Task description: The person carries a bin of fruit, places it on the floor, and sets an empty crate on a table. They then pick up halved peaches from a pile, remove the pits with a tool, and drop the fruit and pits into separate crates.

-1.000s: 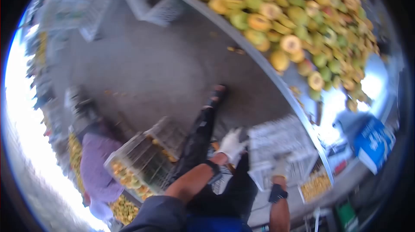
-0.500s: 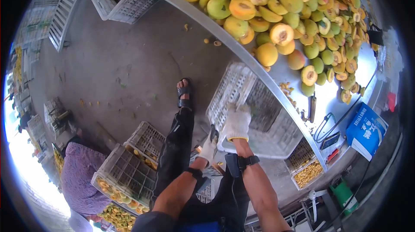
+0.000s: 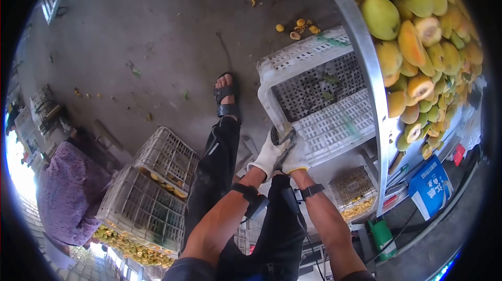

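My left hand (image 3: pixel 269 156) wears a white glove with a dark patch near the thumb. My right hand (image 3: pixel 296 155) is in a pale knitted glove with a yellow cuff edge. The two hands meet in front of my body with fingers curled in against each other. What lies between them, if anything, is hidden. They are at the near left corner of a white plastic crate (image 3: pixel 334 130), which stands beside the metal table edge (image 3: pixel 372 79). Some green bits lie in the crate.
Halved yellow-green fruit (image 3: pixel 420 88) is heaped on the table at right. A blue box (image 3: pixel 430 187) stands near it. Stacked crates (image 3: pixel 144 202) and a person in purple patterned clothing (image 3: pixel 70 192) are at lower left. Fruit scraps (image 3: pixel 300 25) lie on the floor.
My left hand has moved up and right to meet my right hand, which is off the crate's side wall. The view has shifted, and more of the crate's inside shows.
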`<move>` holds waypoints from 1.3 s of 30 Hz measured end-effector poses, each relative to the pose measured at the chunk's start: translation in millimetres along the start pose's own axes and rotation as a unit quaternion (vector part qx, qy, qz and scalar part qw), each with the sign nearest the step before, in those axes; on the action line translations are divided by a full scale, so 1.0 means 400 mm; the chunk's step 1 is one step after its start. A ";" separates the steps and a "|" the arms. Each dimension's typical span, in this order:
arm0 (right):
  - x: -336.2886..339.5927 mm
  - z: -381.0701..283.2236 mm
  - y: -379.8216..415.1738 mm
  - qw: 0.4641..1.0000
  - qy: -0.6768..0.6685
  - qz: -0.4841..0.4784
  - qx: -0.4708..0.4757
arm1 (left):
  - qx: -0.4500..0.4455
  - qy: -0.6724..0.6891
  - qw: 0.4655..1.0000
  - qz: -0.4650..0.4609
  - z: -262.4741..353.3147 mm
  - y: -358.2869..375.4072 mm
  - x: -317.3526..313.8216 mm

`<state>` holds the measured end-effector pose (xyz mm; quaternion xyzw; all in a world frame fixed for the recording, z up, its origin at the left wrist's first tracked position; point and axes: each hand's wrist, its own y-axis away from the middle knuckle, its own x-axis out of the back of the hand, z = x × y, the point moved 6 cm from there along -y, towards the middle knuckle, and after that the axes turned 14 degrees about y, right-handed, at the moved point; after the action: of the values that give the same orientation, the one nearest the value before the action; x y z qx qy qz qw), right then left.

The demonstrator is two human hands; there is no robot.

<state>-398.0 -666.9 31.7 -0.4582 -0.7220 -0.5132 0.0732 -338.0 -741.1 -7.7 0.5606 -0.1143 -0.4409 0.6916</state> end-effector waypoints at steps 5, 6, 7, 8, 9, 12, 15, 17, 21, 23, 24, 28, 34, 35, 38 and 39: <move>0.013 -0.047 -0.044 0.968 0.229 -0.006 0.101 | 0.054 0.156 0.984 0.068 0.109 -0.057 0.016; 0.019 -0.069 -0.052 0.960 0.264 -0.049 0.080 | 0.034 0.122 0.990 0.064 0.139 -0.070 0.022; 0.024 -0.091 -0.064 0.949 0.297 -0.089 0.060 | 0.012 0.087 0.994 0.059 0.168 -0.087 0.023; 0.017 -0.095 -0.079 0.958 0.264 -0.076 0.078 | -0.002 0.032 0.996 0.080 0.190 -0.094 0.025; 0.000 -0.087 -0.089 0.966 0.231 -0.065 0.096 | -0.015 -0.023 0.994 0.102 0.239 -0.084 0.014; -0.010 -0.132 -0.123 0.972 0.185 -0.057 0.136 | -0.073 -0.095 0.984 0.129 0.315 -0.092 0.012; -0.015 -0.168 -0.162 0.963 0.211 -0.082 0.150 | -0.116 -0.119 0.978 0.123 0.358 -0.122 0.028; 0.000 -0.202 -0.190 0.958 0.231 -0.077 0.153 | -0.143 -0.117 0.976 0.117 0.383 -0.145 0.029; 0.014 -0.241 -0.265 0.939 0.288 -0.067 0.174 | -0.184 -0.127 0.969 0.104 0.492 -0.200 0.001; 0.008 -0.223 -0.311 0.929 0.319 -0.047 0.180 | -0.170 -0.195 0.958 0.122 0.555 -0.214 -0.023; 0.022 -0.242 -0.330 0.928 0.318 -0.039 0.187 | -0.168 -0.206 0.955 0.129 0.594 -0.215 -0.045; 0.155 -0.419 -0.371 0.948 0.221 0.000 0.228 | -0.179 -0.130 0.968 0.115 0.669 -0.261 -0.087; 0.244 -0.398 -0.180 0.980 0.099 0.144 0.093 | -0.243 -0.344 0.894 0.153 0.750 -0.247 -0.045; 0.212 -0.318 -0.109 0.991 0.050 0.123 0.020 | -0.347 -0.366 0.852 0.145 0.780 -0.237 -0.049; 0.045 -0.110 0.012 0.998 0.022 -0.029 -0.054 | -0.504 -0.514 0.681 0.132 0.873 -0.175 -0.138; -0.001 -0.089 0.040 0.993 0.062 -0.091 -0.043 | -0.539 -0.540 0.639 0.098 0.882 -0.166 -0.170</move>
<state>-398.8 -695.1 58.6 -0.3607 -0.7323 -0.5754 0.0507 -639.9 -927.9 78.8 -0.2642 -0.2635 -0.5785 0.7253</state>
